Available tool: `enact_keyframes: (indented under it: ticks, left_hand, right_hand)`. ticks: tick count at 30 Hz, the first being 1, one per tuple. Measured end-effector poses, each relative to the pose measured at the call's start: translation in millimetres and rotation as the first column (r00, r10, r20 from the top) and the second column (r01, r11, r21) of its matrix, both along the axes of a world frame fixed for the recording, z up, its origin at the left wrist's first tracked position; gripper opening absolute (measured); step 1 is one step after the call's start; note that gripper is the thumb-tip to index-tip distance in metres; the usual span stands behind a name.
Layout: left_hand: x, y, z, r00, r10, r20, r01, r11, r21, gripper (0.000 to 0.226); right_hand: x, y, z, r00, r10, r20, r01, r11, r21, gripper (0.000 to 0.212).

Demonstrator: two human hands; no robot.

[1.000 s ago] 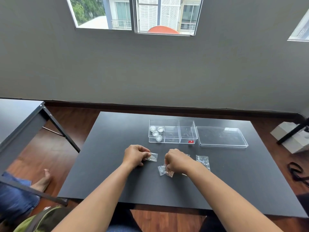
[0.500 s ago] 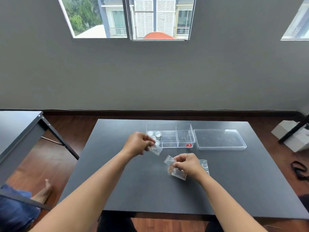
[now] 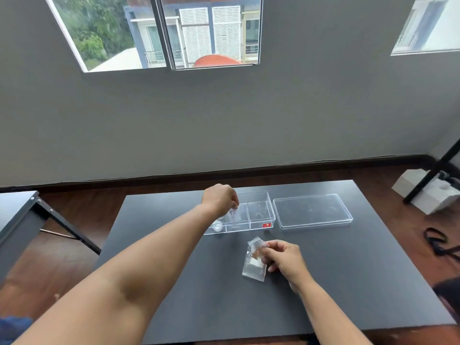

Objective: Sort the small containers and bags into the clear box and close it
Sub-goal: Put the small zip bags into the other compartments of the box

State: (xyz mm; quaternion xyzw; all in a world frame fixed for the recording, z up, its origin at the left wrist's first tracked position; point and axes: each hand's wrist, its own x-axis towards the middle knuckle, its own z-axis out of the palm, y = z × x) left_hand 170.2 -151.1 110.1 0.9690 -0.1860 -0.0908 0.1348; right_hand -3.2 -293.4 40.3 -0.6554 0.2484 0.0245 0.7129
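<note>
A clear divided box (image 3: 261, 215) stands open on the black table (image 3: 174, 282), with a red sticker on its front. My left hand (image 3: 220, 199) hovers over the box's middle compartment and pinches a small clear bag (image 3: 233, 215) that hangs down into it. A small round container (image 3: 217, 226) shows in the left compartment; my forearm hides the rest of that compartment. My right hand (image 3: 283, 257) holds several clear bags (image 3: 254, 261) just above the table, in front of the box. The clear lid (image 3: 312, 214) lies flat to the right of the box.
A second dark table (image 3: 15, 215) with angled legs stands at the left. A white box (image 3: 428, 192) and a black cord (image 3: 438, 242) lie on the wooden floor at the right. A grey wall with windows rises behind the table.
My left hand has carried its small bag from the table up over the box's middle compartment. My right hand has lifted its bags slightly and stays in front of the box.
</note>
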Motion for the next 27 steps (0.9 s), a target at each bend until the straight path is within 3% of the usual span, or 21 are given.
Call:
enact_keyframes:
  ticks: [4, 7, 11, 15, 19, 21, 23, 27]
  left_hand:
    - [6, -4, -14, 0.998, -0.061, 0.007, 0.061, 0.997, 0.053, 0.019]
    - [10, 0, -18, 0.996, -0.047, 0.076, 0.048, 0.999, -0.013, 0.022]
    - [11, 22, -16, 0.965, 0.18, 0.19, -0.14, 0.968, -0.207, 0.025]
    - [7, 58, -26, 0.899, 0.437, -0.002, -0.419, 0.862, -0.286, 0.038]
    - [-2, 79, -48, 0.851, 0.492, -0.183, -0.523, 0.765, -0.377, 0.036]
    - [-6, 82, -53, 0.837, 0.493, -0.237, -0.547, 0.731, -0.408, 0.031]
    - [-8, 83, -56, 0.817, 0.5, -0.289, -0.576, 0.686, -0.444, 0.024]
    - [-11, 83, -56, 0.794, 0.502, -0.343, -0.607, 0.618, -0.5, 0.017]
  right_hand:
    - [1, -1, -3, 1.0, -0.01, 0.0, 0.01, 1.0, 0.015, 0.006]
    - [3, -2, -3, 1.0, -0.004, -0.008, 0.004, 0.999, 0.034, 0.012]
    - [8, -2, 4, 1.0, -0.008, -0.027, 0.01, 0.999, 0.054, 0.019]
    - [35, -5, 30, 0.999, -0.017, 0.03, 0.018, 1.0, -0.006, 0.02]
    - [82, 0, 55, 0.998, 0.02, 0.056, -0.005, 0.967, -0.256, 0.009]
    - [106, 8, 61, 0.998, 0.054, 0.034, -0.034, 0.898, -0.438, 0.007]
    - [121, 17, 61, 0.996, 0.091, -0.026, -0.087, 0.772, -0.629, 0.013]
    - [131, 35, 52, 0.975, 0.137, -0.174, -0.22, 0.519, -0.826, 0.018]
